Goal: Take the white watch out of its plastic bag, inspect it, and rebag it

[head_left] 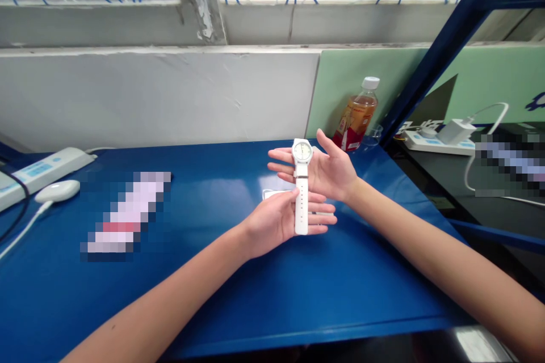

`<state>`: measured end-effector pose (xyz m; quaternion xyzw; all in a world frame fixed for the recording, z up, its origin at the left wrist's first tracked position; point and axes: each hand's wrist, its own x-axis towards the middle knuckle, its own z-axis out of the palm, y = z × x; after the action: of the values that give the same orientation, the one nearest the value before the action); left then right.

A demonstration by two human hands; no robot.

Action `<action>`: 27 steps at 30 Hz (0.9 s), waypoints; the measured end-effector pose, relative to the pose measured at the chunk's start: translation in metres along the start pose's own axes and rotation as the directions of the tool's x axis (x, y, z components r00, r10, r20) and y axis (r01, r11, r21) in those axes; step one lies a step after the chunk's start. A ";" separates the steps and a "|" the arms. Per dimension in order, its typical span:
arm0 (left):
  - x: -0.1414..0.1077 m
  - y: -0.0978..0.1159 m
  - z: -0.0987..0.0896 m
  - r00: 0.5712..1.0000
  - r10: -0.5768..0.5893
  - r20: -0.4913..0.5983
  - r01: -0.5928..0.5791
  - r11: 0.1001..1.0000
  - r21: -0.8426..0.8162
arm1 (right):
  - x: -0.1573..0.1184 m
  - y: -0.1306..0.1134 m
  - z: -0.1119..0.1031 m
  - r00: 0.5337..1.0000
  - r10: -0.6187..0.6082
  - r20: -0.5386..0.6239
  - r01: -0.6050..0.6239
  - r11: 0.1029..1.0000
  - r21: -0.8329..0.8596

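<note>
A white wristwatch (pixel 302 204) with a round pale dial lies lengthwise across both palms, dial end away from me and strap end towards me. My left hand (pixel 276 218) is palm up beneath the strap, with its thumb against the strap's edge and its fingers stretched to the right. Behind it, my right hand (pixel 330 167) is flat with the palm showing, thumb raised and fingers pointing left under the dial end. Whether the dial rests on those fingers I cannot tell. Both hands are above a blue table (pixel 204 295). Partly hidden below them is a white object (pixel 272 195).
A blurred-out phone-like slab (pixel 128 212) lies to the left. Farther left are a white power strip (pixel 46 176) and a white oval cable end (pixel 57 191). A drink bottle (pixel 356 116) stands back right, near a blue slanted post (pixel 443 39). Another power strip (pixel 438 143) sits beyond.
</note>
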<state>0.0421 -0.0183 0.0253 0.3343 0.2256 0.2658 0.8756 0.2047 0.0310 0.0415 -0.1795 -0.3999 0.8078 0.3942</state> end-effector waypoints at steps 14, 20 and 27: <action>0.000 0.002 -0.001 0.999 -0.043 0.003 0.043 0.998 -0.041 | 0.002 0.003 -0.004 0.998 0.059 0.013 -0.060 0.995 0.081; -0.002 0.003 -0.003 0.997 -0.042 0.069 0.048 0.995 -0.089 | 0.002 0.002 -0.007 0.996 0.093 0.009 -0.093 0.991 0.098; -0.001 0.002 0.001 0.998 -0.063 -0.010 0.062 0.995 -0.075 | 0.001 0.002 -0.006 0.995 0.090 0.040 -0.093 0.991 0.092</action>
<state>0.0411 -0.0181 0.0274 0.2923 0.2314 0.2484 0.8940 0.2068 0.0342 0.0360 -0.1647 -0.3598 0.8460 0.3574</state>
